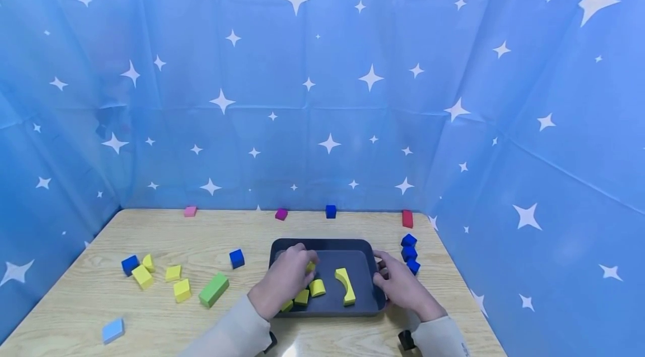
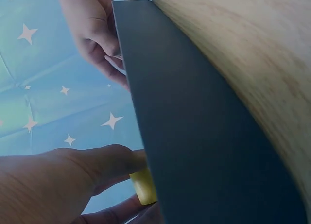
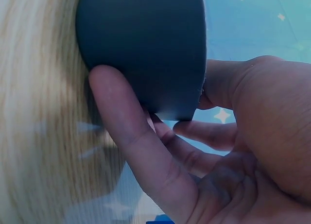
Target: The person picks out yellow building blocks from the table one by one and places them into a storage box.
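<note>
A dark grey tray stands on the table. Over its left part, my left hand holds a small yellow block between thumb and fingers; its full shape is hidden. Below that hand lie a yellow half-round block, a yellow block and another yellow piece partly covered by the wrist. A yellow arch block lies apart, right of the tray's middle. My right hand grips the tray's right wall, thumb over the rim and fingers along the outside in the right wrist view.
Left of the tray are a green block, a blue cube, several yellow blocks and a light blue block. Several blue cubes line up beyond my right hand. Along the back edge lies a red block.
</note>
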`<action>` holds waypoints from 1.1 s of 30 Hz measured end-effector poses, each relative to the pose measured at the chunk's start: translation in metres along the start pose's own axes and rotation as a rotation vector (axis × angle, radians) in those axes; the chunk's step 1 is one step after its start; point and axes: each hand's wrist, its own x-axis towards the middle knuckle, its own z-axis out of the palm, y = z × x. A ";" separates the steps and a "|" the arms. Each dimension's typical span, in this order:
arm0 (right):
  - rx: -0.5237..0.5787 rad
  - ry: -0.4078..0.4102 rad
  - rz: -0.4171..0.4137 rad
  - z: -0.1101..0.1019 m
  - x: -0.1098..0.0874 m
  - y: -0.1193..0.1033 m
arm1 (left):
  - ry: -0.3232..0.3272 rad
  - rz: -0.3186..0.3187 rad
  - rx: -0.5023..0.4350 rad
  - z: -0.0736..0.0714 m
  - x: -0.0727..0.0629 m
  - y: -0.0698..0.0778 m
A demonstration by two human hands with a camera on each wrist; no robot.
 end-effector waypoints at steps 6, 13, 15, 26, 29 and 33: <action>0.001 -0.001 0.004 0.001 0.000 0.001 | 0.001 -0.015 0.024 0.002 -0.001 0.000; -0.010 0.000 -0.008 0.000 0.000 0.000 | 0.025 -0.012 0.021 0.000 -0.004 -0.001; -0.011 -0.001 -0.012 0.000 0.000 -0.001 | 0.036 -0.013 0.013 0.000 -0.005 -0.002; -0.011 -0.010 -0.015 0.002 0.001 -0.001 | 0.082 -0.065 -0.051 -0.011 -0.012 -0.008; -0.012 -0.003 -0.009 0.002 0.002 0.000 | 0.094 -0.066 -0.072 -0.014 -0.015 -0.011; -0.017 -0.001 -0.013 0.001 0.003 0.002 | 0.113 -0.075 -0.094 -0.016 -0.018 -0.018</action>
